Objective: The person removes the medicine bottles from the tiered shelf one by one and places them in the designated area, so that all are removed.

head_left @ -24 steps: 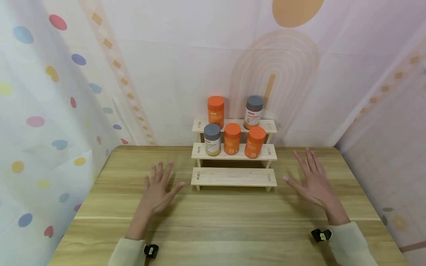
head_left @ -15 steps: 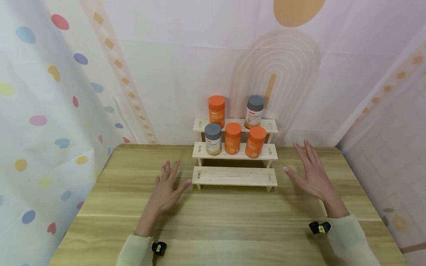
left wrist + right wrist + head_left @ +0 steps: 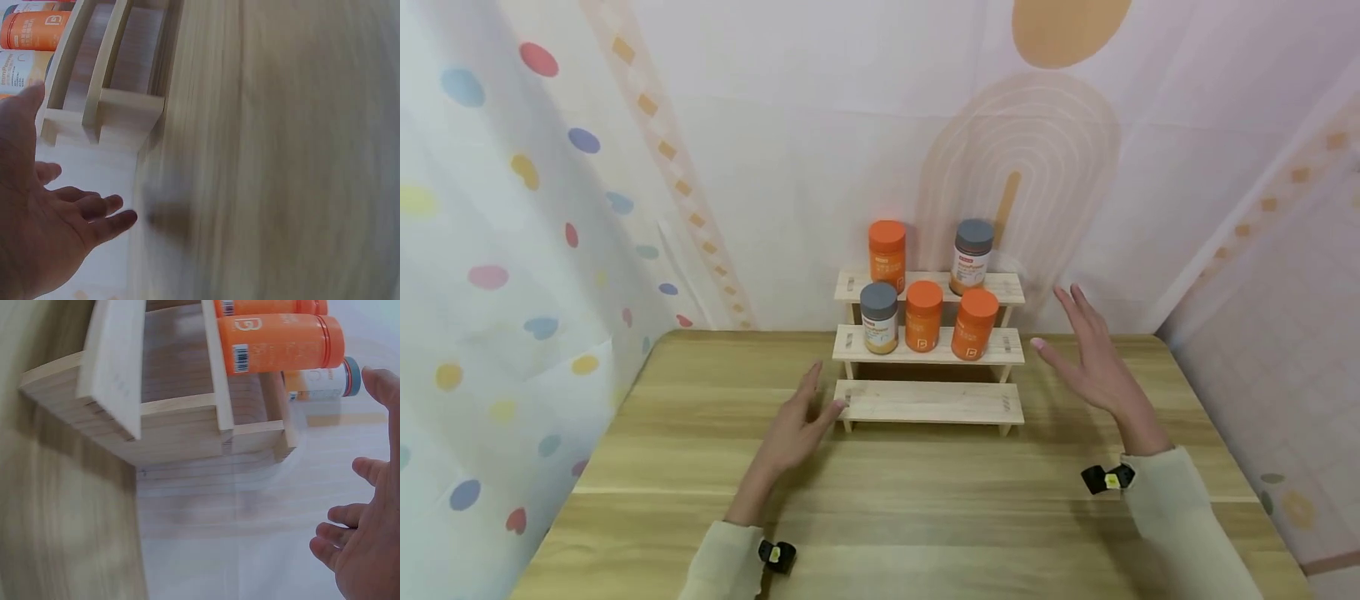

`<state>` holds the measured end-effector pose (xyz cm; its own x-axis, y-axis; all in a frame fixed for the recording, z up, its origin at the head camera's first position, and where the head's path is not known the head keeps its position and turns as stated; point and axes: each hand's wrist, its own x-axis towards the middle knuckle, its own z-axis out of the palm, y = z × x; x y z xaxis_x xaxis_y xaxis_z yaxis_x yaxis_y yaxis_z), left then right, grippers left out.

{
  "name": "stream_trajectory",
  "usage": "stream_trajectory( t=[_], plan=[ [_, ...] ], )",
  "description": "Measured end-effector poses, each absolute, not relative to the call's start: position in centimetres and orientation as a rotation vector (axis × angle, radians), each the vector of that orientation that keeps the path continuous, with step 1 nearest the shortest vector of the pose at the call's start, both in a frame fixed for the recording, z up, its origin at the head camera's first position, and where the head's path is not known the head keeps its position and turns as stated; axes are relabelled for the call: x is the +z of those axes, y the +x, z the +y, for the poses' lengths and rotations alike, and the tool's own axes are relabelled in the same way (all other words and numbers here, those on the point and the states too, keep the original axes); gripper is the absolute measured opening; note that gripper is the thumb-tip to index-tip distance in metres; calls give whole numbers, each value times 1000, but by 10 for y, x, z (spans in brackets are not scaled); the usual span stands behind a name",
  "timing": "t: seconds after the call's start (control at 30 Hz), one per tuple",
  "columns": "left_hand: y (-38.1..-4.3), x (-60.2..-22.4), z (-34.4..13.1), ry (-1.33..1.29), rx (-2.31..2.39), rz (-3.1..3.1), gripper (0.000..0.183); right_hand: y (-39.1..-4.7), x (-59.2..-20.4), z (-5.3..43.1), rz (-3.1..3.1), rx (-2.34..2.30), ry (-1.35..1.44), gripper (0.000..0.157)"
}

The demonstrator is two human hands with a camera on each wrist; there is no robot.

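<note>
A three-tier wooden stand [image 3: 928, 402] holds several jars. On the top tier are an orange jar [image 3: 887, 257] at the left and a grey-lidded white-label jar [image 3: 972, 258] at the right. The middle tier carries another grey-lidded jar [image 3: 879, 318] and two orange ones, the centre orange jar [image 3: 923, 317] and the right orange jar [image 3: 975, 325]. Nothing stands on the lowest tier. My left hand [image 3: 793, 429] is at the stand's left end, thumb tip by the lowest tier. Beyond the right end my right hand [image 3: 1097, 367] is raised, thumb spread. Both hold nothing.
The stand rests on a wood-grain table [image 3: 917, 517], close to its back edge. A patterned cloth [image 3: 805, 167] hangs behind, and more cloth with coloured dots [image 3: 542, 325] borders the left side.
My left hand has moved right, toward the stand, and turned more sideways. My right hand has risen and shifted a little left. The jars and stand stay in place.
</note>
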<state>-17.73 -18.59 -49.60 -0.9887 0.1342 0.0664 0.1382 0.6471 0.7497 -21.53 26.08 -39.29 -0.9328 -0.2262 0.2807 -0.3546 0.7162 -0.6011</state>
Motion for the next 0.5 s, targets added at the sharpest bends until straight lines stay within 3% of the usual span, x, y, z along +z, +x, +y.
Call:
stream_trajectory(
  t=[0.27,0.5],
  plan=[
    [-184,-500,-171,-204,-1667,-2669,78,-227,-377,248,-2671,1163,454,83],
    [-189,-502,-161,-81,-1683,-2592,67,-236,-367,232,-2651,1279,408,81]
  ],
)
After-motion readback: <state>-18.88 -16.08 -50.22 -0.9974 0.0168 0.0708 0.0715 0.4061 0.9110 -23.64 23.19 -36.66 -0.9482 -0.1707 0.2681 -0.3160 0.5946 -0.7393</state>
